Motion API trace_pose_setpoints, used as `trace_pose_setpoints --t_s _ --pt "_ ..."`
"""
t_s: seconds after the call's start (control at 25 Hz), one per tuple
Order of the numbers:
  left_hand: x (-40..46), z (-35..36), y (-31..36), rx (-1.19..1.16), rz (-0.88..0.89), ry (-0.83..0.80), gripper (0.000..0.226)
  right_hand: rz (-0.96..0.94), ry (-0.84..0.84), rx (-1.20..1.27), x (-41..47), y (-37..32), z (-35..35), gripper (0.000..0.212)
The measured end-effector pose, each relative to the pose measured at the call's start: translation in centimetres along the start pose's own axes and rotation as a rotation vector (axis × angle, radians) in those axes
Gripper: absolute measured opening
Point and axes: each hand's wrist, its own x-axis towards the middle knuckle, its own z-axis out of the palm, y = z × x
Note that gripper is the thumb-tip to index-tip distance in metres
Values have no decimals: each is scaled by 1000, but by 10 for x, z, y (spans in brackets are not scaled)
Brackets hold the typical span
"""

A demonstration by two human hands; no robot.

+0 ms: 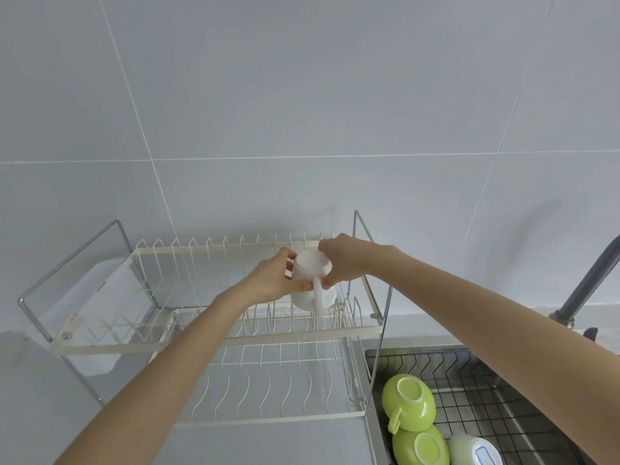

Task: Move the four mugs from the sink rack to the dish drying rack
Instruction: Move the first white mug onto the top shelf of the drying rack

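Observation:
A white mug (310, 270) stands upside down on the upper tier of the cream wire dish drying rack (255, 333), handle toward me. My left hand (268, 276) grips its left side and my right hand (342, 260) grips its right side near the base. In the sink rack (476, 394) at the lower right lie two green mugs, one (407, 402) above the other (421, 446), both upside down. A pale mug (474, 451) with a blue mark on its base lies beside them at the bottom edge.
The drying rack has a lower tier (268, 391) of wire slots. Its chrome frame (379, 317) rises beside the sink. A grey faucet (587, 283) leans in at the right. A tiled wall stands close behind the rack.

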Motion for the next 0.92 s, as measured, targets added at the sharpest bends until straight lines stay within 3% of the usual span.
trace_pose_setpoints --t_s 0.4,0.72,0.92 --pt "-2 -12 5 103 -43 -53 75 -33 -13 -140 -10 1 -10 49" --pt "-50 -27 64 690 108 156 58 -145 225 -182 -75 26 -31 59" --pt "-83 -4 109 745 267 280 60 -115 304 -74 -128 54 -22 63"
